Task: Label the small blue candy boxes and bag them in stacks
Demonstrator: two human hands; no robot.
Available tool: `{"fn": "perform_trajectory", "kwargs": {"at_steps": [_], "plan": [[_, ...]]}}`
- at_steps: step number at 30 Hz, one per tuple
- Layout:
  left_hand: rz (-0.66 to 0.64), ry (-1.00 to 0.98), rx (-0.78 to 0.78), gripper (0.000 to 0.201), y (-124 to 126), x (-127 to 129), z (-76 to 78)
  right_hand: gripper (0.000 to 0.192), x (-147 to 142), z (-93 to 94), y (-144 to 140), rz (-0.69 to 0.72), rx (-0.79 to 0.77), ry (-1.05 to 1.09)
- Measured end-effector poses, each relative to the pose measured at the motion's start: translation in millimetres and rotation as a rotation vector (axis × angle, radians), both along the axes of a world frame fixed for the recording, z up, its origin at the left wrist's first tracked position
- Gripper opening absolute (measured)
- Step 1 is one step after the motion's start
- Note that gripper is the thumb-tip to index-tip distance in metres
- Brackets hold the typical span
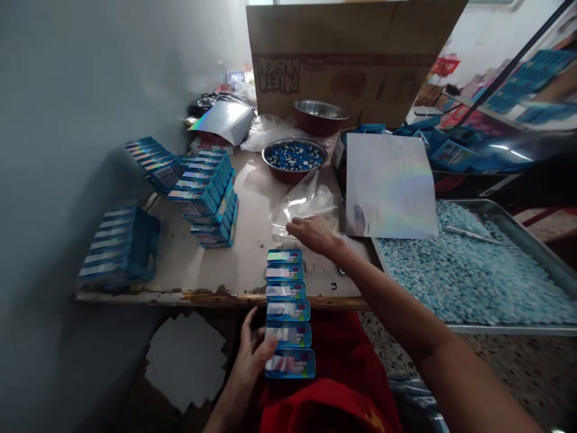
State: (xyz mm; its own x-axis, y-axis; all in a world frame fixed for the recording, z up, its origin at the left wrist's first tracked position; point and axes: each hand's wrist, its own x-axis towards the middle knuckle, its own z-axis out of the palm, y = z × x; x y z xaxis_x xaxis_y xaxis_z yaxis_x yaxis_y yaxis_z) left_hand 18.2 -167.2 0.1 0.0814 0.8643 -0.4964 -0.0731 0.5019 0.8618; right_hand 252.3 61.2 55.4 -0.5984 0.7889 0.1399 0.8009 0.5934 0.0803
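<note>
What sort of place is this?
Possibly a small packing workshop, perhaps for sweets: there's a row of matching blue packs at the person's left hand, more blue packs stacked on the table, and a metal tray of small pale-blue pieces.

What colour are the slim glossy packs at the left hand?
The slim glossy packs are mostly blue, clearest in the head view.
</note>
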Motion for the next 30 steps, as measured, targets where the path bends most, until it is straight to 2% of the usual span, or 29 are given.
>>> {"fn": "perform_trajectory", "kwargs": {"at_steps": [3, 7, 9, 11, 13, 14, 15, 16, 17, 19, 22, 26, 30], "plan": [[-0.052, -0.119, -0.083, 0.117, 2, 2, 0.5, 0.019, -1, -18.0, -4, 0.0, -0.074, -0.018], [-0.217, -0.133, -0.05, 0.11, 5, -15, 5.5, 0.023, 1, -22.5, -15, 0.01, -0.051, 0.025], [-0.343, 0.02, 0.043, 0.095, 20, -31, 11.7, 0.026, -2, -20.6, -19, 0.087, -0.04, 0.015], [-0.408, 0.244, 0.155, 0.063, 48, -45, 21.8, 0.027, -7, -17.7, -20, 0.172, -0.031, -0.006], [-0.331, 0.475, 0.322, 0.04, 88, -49, 33.7, 0.027, -14, -14.9, -18, 0.23, -0.024, -0.04], [-0.245, 0.62, 0.478, 0.039, 111, -46, 39.0, 0.027, -18, -14.0, -16, 0.244, -0.021, -0.055], [-0.212, 0.767, 0.708, 0.042, 135, -41, 43.1, 0.027, -21, -13.6, -13, 0.253, -0.02, -0.065], [-0.245, 0.888, 0.94, 0.041, 158, -34, 45.4, 0.028, -24, -13.7, -11, 0.259, -0.023, -0.07], [-0.331, 0.967, 1.113, 0.04, 180, -25, 45.8, 0.028, -26, -14.6, -8, 0.264, -0.032, -0.066], [-0.479, 1.077, 1.266, 0.03, 212, -9, 41.2, 0.028, -27, -18.1, -5, 0.27, -0.07, -0.038], [-0.648, 1.242, 1.22, 0.022, 228, 5, 27.4, 0.02, -16, -26.2, -8, 0.178, -0.145, -0.007], [-0.728, 1.337, 1.147, 0.02, 210, 4, 16.2, 0.014, 10, -36.9, -35, -0.051, -0.196, 0.007], [-0.818, 1.284, 1.026, 0.016, 196, 2, 19.9, 0.019, 15, -39.4, -67, -0.208, -0.289, 0.068]]}}
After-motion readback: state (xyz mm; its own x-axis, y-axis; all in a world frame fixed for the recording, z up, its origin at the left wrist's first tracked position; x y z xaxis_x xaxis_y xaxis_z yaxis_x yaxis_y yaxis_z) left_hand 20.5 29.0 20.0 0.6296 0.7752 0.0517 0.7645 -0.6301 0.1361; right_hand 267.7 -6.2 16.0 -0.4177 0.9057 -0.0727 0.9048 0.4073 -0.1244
